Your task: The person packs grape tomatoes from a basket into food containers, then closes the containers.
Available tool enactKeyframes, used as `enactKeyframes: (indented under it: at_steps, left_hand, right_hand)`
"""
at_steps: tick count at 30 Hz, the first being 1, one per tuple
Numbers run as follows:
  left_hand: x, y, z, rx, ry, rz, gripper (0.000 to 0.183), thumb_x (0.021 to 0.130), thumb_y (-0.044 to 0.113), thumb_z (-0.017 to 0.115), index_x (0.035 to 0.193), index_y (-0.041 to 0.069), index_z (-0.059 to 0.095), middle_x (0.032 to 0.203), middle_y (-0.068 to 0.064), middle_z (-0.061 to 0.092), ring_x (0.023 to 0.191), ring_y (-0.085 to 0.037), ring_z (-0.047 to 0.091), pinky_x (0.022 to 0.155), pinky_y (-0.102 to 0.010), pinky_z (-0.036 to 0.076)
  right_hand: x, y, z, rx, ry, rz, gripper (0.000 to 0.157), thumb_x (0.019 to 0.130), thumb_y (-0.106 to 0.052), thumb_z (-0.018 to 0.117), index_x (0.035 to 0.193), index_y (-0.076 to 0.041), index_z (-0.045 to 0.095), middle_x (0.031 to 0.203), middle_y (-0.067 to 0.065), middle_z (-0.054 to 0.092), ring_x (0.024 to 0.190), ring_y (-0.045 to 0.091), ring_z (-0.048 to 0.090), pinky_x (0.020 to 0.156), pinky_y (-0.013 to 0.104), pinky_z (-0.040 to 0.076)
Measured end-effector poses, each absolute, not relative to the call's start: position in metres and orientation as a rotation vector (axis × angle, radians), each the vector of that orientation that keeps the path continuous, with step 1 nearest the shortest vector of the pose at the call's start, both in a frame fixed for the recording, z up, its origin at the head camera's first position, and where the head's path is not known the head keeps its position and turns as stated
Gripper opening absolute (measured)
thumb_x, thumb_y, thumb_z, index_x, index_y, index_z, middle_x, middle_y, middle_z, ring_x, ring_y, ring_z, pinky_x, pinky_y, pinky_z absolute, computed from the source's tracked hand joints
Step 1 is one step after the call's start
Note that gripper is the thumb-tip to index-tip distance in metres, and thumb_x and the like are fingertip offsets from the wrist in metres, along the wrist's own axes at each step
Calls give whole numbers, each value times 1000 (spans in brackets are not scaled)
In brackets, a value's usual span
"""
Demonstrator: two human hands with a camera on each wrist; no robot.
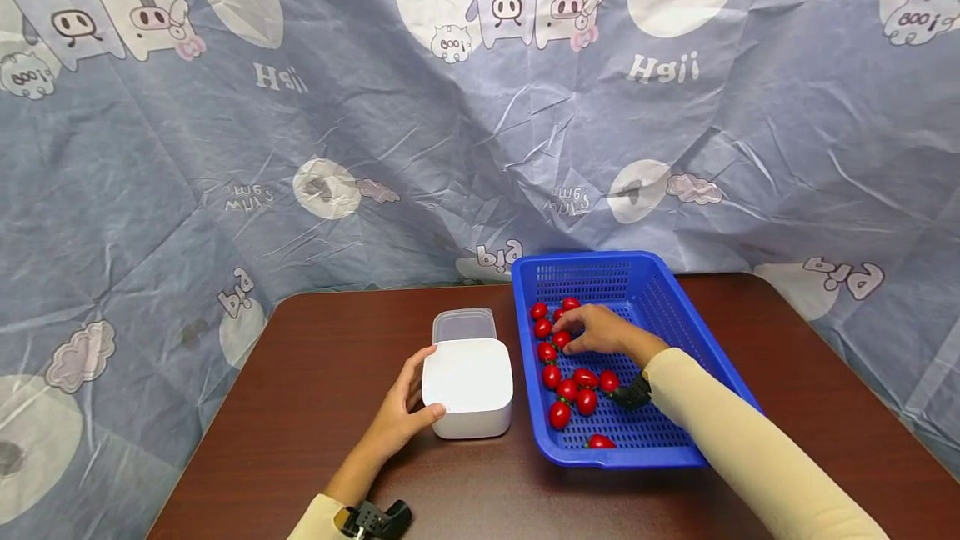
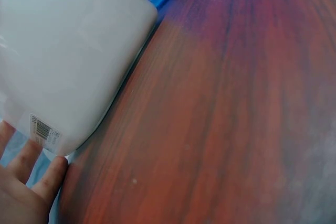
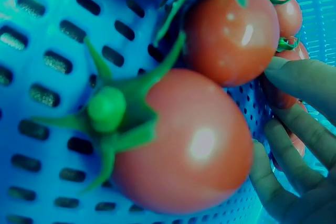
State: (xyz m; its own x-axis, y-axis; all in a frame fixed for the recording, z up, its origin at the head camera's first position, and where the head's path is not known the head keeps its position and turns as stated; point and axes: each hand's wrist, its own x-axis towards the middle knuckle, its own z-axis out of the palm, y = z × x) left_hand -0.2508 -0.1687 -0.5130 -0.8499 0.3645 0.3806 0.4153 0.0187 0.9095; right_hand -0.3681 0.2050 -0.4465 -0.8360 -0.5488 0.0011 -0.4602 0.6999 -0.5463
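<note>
While the left hand [image 1: 400,408] is gripping the white container [image 1: 468,386] on the brown table [image 1: 352,340], the right hand [image 1: 603,330] is straddling a tomato [image 1: 562,341] (pinching or not, I cannot tell) inside the blue basket [image 1: 637,457]. Behind, a printed cloth [image 1: 420,148] is hanging.

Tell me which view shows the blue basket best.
The head view: nearly the whole blue basket shows, though the right sleeve crosses its rim. The left wrist view catches just a slotted piece beyond the white container; the right wrist view shows slotted parts close up behind tomatoes.
</note>
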Motion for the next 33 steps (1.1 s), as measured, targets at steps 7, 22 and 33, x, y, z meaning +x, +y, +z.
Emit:
enactKeyframes:
  at_steps: [7,22,33]
  left_hand:
    - [-250,-167,-512,-859,-2212,-1993,81,84,14,71,151,19,25,152,-14,32,133,-34,39,101,-30,39]
    - [-252,-168,-515,-849,-2235,-1973,81,85,13,70,152,19,25,152,-14,31,135,-34,37,103,-38,38]
    - [-252,-169,-514,-844,-2237,-1959,81,85,15,71,151,19,26,152,-13,33,134,-32,39,102,-34,39]
  right_hand:
    - [-366,204,-445,-787,2761,-796,28,75,-13,82,101,-11,71,97,4,71,95,26,63,90,49,45]
    - [-364,204,-444,-783,2770,-862,24,73,-12,83,89,-10,64,91,0,71,96,24,65,92,51,44]
    - [-368,204,-445,-807,2786,-889,29,72,-14,82,88,-8,58,82,-3,67,84,18,61,80,41,43]
